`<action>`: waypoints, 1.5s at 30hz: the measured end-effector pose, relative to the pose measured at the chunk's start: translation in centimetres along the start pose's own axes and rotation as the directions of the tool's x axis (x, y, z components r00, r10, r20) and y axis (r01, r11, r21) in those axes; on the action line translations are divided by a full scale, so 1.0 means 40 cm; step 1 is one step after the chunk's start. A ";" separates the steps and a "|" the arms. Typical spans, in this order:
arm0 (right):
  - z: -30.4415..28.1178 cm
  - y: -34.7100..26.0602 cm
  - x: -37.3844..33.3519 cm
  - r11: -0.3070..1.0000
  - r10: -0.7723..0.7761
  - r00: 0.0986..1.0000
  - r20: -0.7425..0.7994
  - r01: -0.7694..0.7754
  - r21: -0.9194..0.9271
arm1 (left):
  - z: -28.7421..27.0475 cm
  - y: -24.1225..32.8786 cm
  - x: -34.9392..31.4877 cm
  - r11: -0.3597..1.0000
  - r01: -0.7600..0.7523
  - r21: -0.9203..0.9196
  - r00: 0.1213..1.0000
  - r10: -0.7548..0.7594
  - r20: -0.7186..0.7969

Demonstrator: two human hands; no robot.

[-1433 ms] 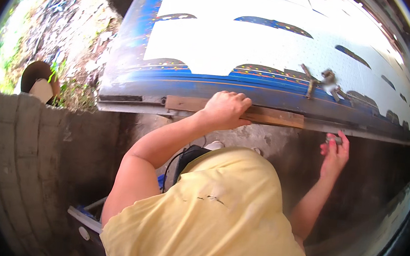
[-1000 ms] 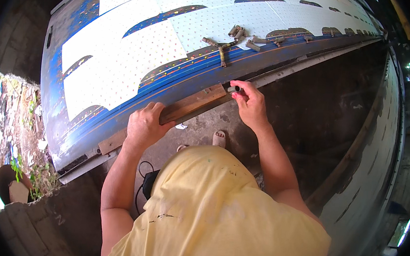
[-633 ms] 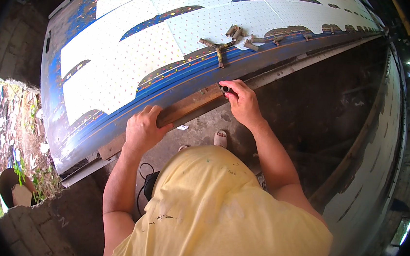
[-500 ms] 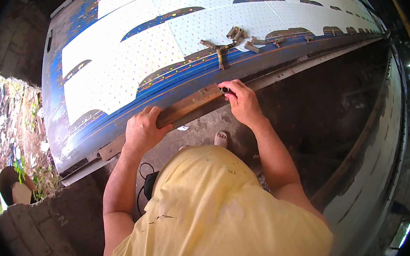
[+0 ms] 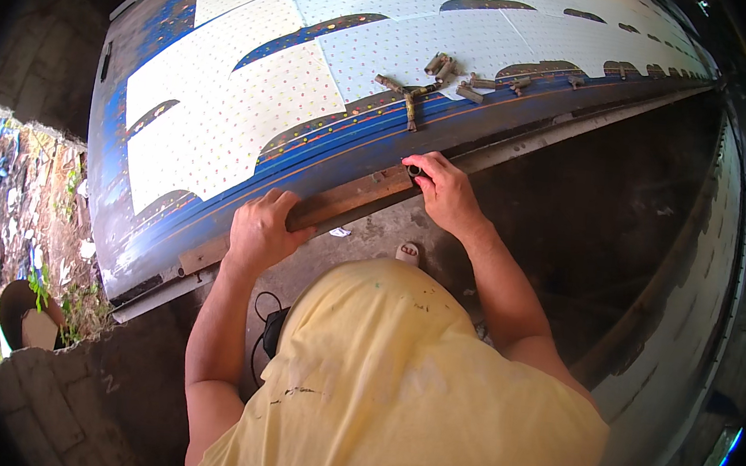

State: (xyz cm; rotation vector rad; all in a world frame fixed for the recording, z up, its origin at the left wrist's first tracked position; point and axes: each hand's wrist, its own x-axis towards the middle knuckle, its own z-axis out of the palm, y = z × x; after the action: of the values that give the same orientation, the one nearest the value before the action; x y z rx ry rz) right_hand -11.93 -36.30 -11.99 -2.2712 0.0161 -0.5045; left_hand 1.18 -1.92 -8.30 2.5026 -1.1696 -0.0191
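Note:
My left hand is closed over a brown wooden strip along the near edge of a long table. Its thumb presses the strip's near side. Farther right along the same edge, my right hand pinches a small dark tube-like piece, its round hollow end showing, against the strip. Beyond that hand, on the tabletop, lie a Y-shaped piece that looks taped or worn, and several short grey-brown cylindrical pieces.
White sheets with small coloured dots cover much of the blue-streaked tabletop. Another long pale table runs along the right. A black object with a cord is by my left side. Outdoor ground with litter and plants shows at far left.
The view has shifted slightly, so the table sits a little farther right in the picture. Both hands keep nearly the same places along the wooden strip.

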 end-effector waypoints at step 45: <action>0.149 0.015 -0.118 0.931 0.357 0.853 -0.381 -0.293 0.217 | 0.228 0.282 0.338 0.921 -0.379 0.091 0.923 0.369 0.109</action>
State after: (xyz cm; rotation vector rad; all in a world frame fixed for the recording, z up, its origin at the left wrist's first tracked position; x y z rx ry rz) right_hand -14.01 -31.69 -17.71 -1.9188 0.5528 -0.7670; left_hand 0.16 -21.52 -10.98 2.3449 -1.7138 0.0361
